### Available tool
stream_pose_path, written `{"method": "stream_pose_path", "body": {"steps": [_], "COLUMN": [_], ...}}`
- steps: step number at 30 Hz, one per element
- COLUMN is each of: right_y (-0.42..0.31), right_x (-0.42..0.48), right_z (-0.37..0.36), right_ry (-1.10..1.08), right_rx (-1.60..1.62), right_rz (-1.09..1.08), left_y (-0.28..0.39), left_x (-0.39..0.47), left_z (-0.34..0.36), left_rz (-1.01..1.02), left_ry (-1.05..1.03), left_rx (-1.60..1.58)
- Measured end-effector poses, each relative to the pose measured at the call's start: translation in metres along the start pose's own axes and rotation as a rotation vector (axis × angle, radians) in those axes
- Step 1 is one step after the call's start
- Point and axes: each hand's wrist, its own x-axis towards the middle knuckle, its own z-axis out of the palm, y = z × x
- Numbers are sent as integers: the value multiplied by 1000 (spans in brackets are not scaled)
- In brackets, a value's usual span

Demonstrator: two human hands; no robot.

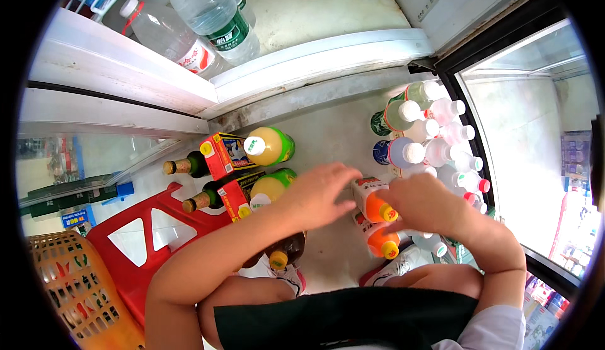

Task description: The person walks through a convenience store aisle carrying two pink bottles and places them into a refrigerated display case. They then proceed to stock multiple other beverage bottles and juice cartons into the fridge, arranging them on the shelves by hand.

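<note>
My left hand (pixel 316 193) hovers over the floor with its fingers apart and nothing in them. My right hand (pixel 420 201) has its fingers and thumb on either side of an orange drink bottle (pixel 373 203) with a yellow cap. A second orange drink bottle (pixel 375 239) stands beside it, nearer to me. Left of my left hand are two pale yellow drink bottles, one with a white cap (pixel 269 145) and one (pixel 272 187) partly behind my wrist. Two dark brown bottles, one with a yellow cap (pixel 286 250), stand partly under my left forearm.
Several clear bottles (pixel 439 149) stand grouped at the right, by an open glass door (pixel 520 137). Red cartons (pixel 227 153) and green glass bottles (pixel 196 163) stand left, near a red plastic stool (pixel 160 227) and an orange basket (pixel 75 284). A fridge shelf (pixel 312 12) holds large water bottles (pixel 212 19).
</note>
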Motion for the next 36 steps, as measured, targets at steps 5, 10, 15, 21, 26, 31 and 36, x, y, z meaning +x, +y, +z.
{"method": "stream_pose_path", "body": {"steps": [5,10,15,21,26,31,36], "right_y": [-6,-3,3,-18,-12,19,20], "right_x": [-7,-3,4,4,29,68,148], "right_z": [42,61,74,-24,-101,-106,-67], "right_ry": [93,281,484,680,838,983,949], "right_rx": [-1,119,189,328,473,719,660], "right_rz": [92,76,-92,-204,-262,-128,136], "left_y": [-1,-7,-4,6,9,-10,-33], "left_x": [7,7,5,3,16,42,61], "left_z": [59,70,68,30,-39,-114,-150], "left_rz": [49,33,-16,-27,108,234,320], "left_ry": [-184,-133,-102,122,457,632,700], "left_rx": [20,38,-72,-294,-335,-343,-209]}}
